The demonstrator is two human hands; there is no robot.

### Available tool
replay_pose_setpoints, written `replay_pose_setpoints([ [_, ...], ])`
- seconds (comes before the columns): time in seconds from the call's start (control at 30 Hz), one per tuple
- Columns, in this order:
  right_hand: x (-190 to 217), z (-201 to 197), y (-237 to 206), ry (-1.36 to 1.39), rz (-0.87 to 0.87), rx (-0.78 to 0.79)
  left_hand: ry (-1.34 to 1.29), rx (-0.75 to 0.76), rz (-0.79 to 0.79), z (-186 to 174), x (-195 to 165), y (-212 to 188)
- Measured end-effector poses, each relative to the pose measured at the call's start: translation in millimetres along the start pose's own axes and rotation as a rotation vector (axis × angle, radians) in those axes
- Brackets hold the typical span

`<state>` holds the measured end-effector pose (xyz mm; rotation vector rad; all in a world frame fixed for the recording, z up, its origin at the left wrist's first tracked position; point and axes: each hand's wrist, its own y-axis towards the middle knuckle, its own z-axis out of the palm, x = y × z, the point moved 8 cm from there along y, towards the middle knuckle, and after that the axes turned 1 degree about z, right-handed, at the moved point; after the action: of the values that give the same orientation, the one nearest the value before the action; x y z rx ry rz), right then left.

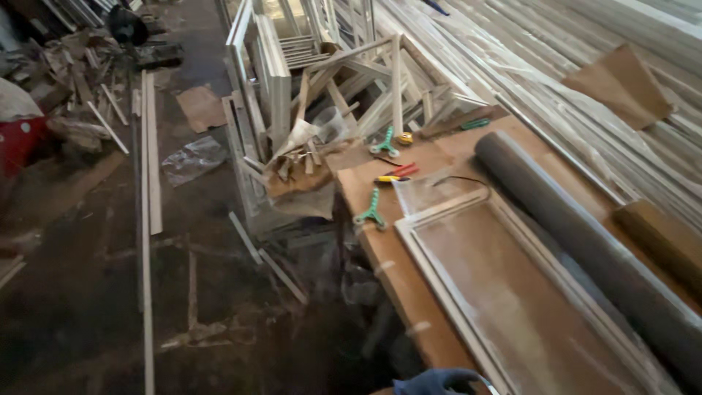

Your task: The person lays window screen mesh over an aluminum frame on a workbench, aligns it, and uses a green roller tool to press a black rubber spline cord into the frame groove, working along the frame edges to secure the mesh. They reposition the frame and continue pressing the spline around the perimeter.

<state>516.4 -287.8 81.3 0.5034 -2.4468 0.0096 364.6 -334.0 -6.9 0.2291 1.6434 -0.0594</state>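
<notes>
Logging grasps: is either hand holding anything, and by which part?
Cannot tell. Only a blue-gloved hand shows at the bottom edge, by the white frame; which hand, and its grip, are cut off.

Green clamps [371, 210] and red-handled pliers [395, 174] lie beside stacked white frames [274, 73].

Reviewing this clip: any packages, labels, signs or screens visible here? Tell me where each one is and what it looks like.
No labels, signs or display screens show.
Plastic wrap: clear, crumpled, on the dark floor left of the workbench.
Cardboard piece: flat, brown, on the floor behind the wrap.
Cardboard sheet: brown, lying on the stacked white strips at upper right.
</notes>
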Motion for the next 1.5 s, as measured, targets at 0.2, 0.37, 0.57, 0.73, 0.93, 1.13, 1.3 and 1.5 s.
replay_pose_setpoints([
  [0.2,94.4,72.6,19.7,0.023,-0.027,0.021,-0.239,-0.059,-0.121,-98.7,3.3,-40.5],
  [0.37,154.2,109.6,28.9,0.029,-0.071,0.017,-0.265,-0.139,-0.205,-166.2,10.6,-81.2],
  [0.57,209.0,129.7,36.1,0.06,-0.135,0.047,-0.416,-0.263,-0.096,-215.9,7.7,-117.1],
  [0.73,235.8,142.5,59.0,-0.119,-0.093,0.3,-0.511,-0.468,-0.226,-237.5,30.6,-120.5],
  [0.93,186.7,143.5,88.8,-0.117,0.049,0.319,-0.45,-0.345,-0.213,-233.4,43.3,-72.5],
  [1.13,106.9,162.4,160.6,-0.11,-0.024,0.296,-0.108,-0.564,-0.142,-227.7,47.6,6.8],
  [1.3,57.8,138.3,201.8,0.059,-0.054,0.188,-0.196,-0.455,-0.268,-202.9,59.6,70.1],
  [1.5,18.1,96.1,232.6,0.261,-0.145,-0.027,0.172,-0.363,-0.056,-219.0,29.3,156.6],
])
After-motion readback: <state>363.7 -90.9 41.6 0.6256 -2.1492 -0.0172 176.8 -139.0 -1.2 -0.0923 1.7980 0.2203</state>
